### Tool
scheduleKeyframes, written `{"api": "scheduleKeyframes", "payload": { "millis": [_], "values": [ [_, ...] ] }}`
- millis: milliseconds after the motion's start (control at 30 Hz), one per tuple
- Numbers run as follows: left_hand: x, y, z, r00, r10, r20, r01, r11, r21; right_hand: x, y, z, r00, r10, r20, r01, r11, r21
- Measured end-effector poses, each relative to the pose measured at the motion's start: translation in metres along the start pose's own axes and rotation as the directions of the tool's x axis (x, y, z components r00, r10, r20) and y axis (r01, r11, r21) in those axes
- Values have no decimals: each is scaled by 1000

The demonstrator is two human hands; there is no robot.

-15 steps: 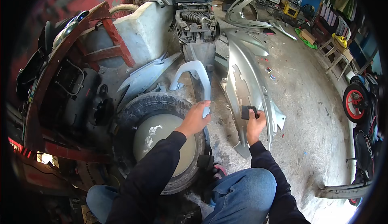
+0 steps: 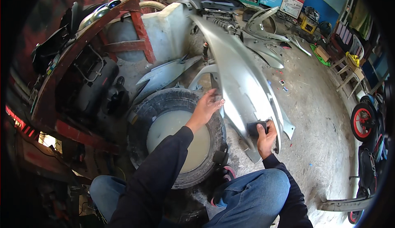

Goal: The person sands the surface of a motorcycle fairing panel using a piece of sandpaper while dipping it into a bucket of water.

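A long silver motorcycle body panel (image 2: 242, 82) is raised in front of me, tilted, its upper part blurred. At its lower end my right hand (image 2: 266, 136) is closed on a small black pad (image 2: 256, 129), which lies against the panel. My left hand (image 2: 205, 109) is beside the panel's left edge, fingers apart and nothing in it; whether the fingertips touch the panel I cannot tell. Partly hidden behind the panel is a pale grey curved grab rail (image 2: 202, 75). Below my left hand is a black tub (image 2: 138, 139), tyre-like in shape, holding cloudy water (image 2: 179, 135).
Other silver fairing pieces (image 2: 267, 51) and a pale panel (image 2: 166, 74) lie on the concrete floor. A red wooden frame (image 2: 142, 34) stands at left beside a dark tank (image 2: 96, 88). A motorcycle with a red-rimmed wheel (image 2: 362, 122) is at far right, a chair (image 2: 356, 49) behind it.
My left hand has let go of the grab rail, which now rests behind the panel. The silver panel has come up off the floor. My right hand still holds the black pad.
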State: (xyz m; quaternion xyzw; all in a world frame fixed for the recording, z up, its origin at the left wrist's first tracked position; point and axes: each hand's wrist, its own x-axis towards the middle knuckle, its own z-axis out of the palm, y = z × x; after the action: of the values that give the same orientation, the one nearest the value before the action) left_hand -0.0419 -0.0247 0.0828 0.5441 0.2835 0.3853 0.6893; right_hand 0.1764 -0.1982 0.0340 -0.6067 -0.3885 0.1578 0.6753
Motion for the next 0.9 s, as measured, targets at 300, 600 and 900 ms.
{"api": "scheduleKeyframes", "payload": {
  "millis": [300,600,900],
  "values": [
    [-32,5,-74,985,-137,-110,80,908,-411,53,-28,53,863,-60,502,238,924,-300],
    [-79,28,-112,931,-243,-272,73,855,-514,95,-56,137,720,30,693,276,904,-326],
    [-147,-9,-148,907,-244,-342,-9,802,-597,52,-38,202,675,7,737,239,944,-228]
  ]
}}
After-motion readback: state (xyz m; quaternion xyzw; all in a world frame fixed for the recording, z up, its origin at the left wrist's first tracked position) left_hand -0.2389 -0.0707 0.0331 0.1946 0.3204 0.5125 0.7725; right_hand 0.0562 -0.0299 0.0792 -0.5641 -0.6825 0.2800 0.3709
